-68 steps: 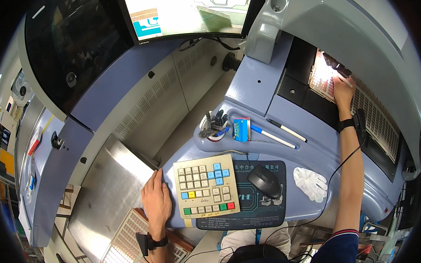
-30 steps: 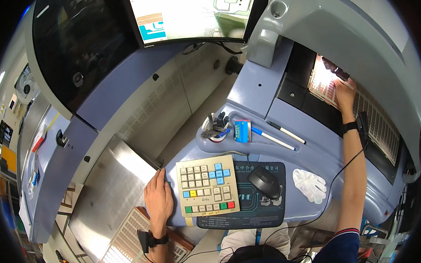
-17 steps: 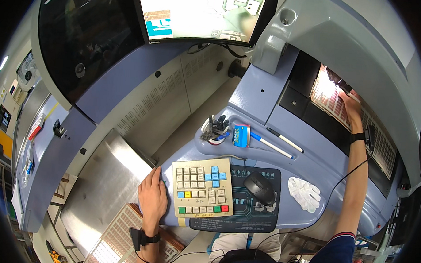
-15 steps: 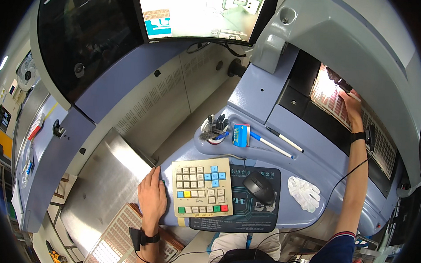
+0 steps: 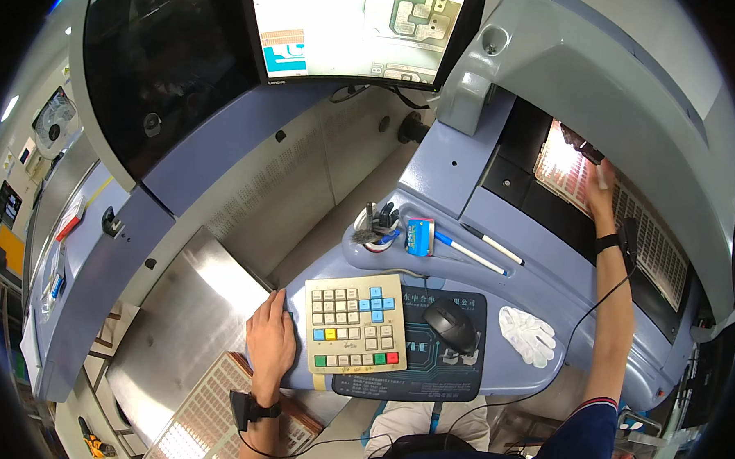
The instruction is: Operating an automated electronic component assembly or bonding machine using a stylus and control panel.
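Note:
My left hand (image 5: 271,344) lies palm down with fingers stretched at the desk's left edge, beside a beige keypad (image 5: 355,323) with coloured keys. It holds nothing. On the right, my right hand (image 5: 601,195) reaches under the grey machine hood, over a reddish circuit board panel (image 5: 563,168) lit by a bright lamp. Its fingers look bent around a short whitish thing (image 5: 602,176), too small and partly hidden to name. Just beyond the fingers is a dark lamp or lens unit (image 5: 580,142). A monitor (image 5: 351,32) displays a magnified circuit pattern.
A black mouse (image 5: 451,325) sits on a dark mat (image 5: 426,384), with a white glove (image 5: 528,337) to its right. Behind are a pen cup (image 5: 376,230), a blue box (image 5: 420,237) and two markers (image 5: 473,255). More panels (image 5: 204,411) lie at lower left.
My right hand has drawn back slightly from the lamp. On the monitor, the blurred pointed shape is gone and the circuit pattern shows unobstructed. The left hand stays by the keypad.

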`<state>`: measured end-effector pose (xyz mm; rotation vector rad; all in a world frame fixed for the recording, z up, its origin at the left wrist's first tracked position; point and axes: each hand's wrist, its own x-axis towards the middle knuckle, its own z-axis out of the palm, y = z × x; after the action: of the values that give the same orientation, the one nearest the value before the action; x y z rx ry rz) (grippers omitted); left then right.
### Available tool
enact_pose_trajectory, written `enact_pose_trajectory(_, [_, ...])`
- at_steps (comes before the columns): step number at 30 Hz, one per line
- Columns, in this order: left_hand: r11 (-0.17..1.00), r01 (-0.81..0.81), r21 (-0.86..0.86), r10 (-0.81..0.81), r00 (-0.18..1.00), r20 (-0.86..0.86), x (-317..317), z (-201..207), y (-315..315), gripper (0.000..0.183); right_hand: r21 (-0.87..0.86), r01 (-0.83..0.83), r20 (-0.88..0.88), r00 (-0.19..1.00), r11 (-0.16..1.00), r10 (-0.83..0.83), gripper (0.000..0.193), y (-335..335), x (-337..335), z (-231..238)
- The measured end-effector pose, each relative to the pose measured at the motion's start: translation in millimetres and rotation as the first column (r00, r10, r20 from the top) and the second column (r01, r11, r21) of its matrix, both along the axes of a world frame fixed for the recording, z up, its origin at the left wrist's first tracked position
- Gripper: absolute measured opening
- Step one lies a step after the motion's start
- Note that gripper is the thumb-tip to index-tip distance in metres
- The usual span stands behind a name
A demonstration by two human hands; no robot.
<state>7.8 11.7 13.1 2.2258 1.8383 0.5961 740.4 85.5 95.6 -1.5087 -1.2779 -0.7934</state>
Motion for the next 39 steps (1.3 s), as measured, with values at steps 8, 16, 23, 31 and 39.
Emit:
enact_pose_trajectory(8, [1.0, -0.007, 0.026, 0.006, 1.0, 0.023, -2.4, 2.8, -2.3, 0.043, -0.682, -0.384, -0.049, 0.873, 0.622, 0.485, 0.053, -72.0, -217.5, 38.6])
enact_pose_trajectory(16, [0.999, -0.015, 0.048, 0.012, 0.999, 0.044, -12.8, -2.1, -6.1, 0.042, -0.371, -0.75, -0.442, 0.662, 0.548, 0.606, 0.054, -239.8, -347.5, -23.9])
enact_pose_trajectory(23, [0.999, -0.013, -0.034, 0.016, 0.997, 0.082, -4.2, -4.3, 1.4, 0.044, 0.153, -0.484, -0.872, 0.344, 0.862, 0.349, 0.013, -232.9, -364.2, -79.0])
enact_pose_trajectory(31, [1.0, 0.02, 0.014, -0.021, 0.998, 0.055, -3.9, -4.1, -0.7, 0.045, -0.053, -0.629, -0.798, 0.494, 0.775, 0.346, 0.04, -232.6, -355.9, -86.4])
enact_pose_trajectory(39, [1.0, 0.0, 0.004, 0.0, 0.997, 0.074, -1.3, 2.5, -0.4, 0.044, -0.378, -0.381, -0.559, 0.82, 0.844, 0.12, 0.04, -241.7, -277.6, -21.0])
